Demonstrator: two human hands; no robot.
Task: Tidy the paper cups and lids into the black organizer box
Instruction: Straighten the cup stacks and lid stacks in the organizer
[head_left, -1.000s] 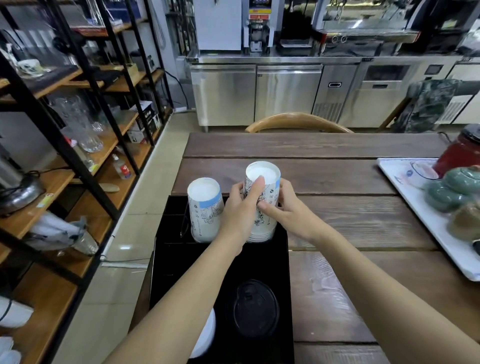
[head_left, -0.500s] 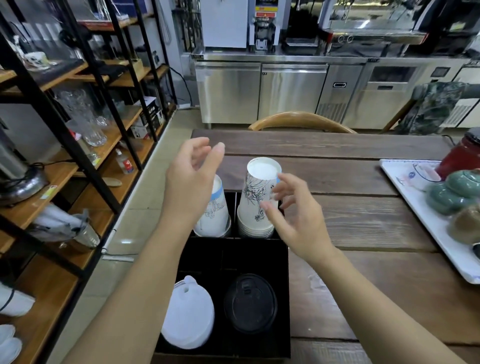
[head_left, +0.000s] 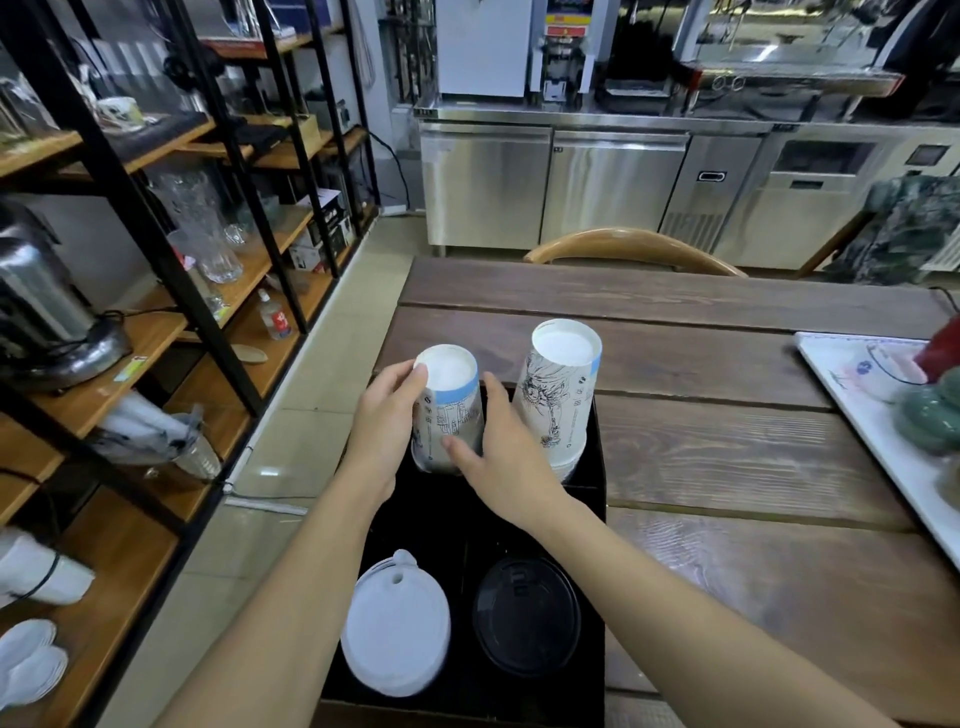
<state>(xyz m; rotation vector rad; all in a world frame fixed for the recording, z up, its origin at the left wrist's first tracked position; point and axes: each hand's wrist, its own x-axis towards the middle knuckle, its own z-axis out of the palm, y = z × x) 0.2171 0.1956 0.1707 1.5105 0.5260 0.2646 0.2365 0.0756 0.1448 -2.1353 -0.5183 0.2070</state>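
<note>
The black organizer box (head_left: 592, 499) sits at the wooden table's left edge. In its far left compartment stands an upside-down stack of paper cups with a blue band (head_left: 449, 410). My left hand (head_left: 387, 421) grips its left side and my right hand (head_left: 501, 457) holds its right side and base. A taller upside-down stack of illustrated cups (head_left: 561, 400) stands in the far right compartment, untouched. White lids (head_left: 397, 623) fill the near left compartment and black lids (head_left: 527, 616) the near right one.
A white tray (head_left: 857, 415) with green teaware and a red pot lies at the table's right edge. Black and wood shelving (head_left: 171, 270) with glassware runs along the left. A wooden chair back (head_left: 631, 247) stands beyond the table, with steel counters behind.
Both hands let go of the taller illustrated stack, lifted off, then moved left and closed around the blue-banded stack. The view tilted down slightly.
</note>
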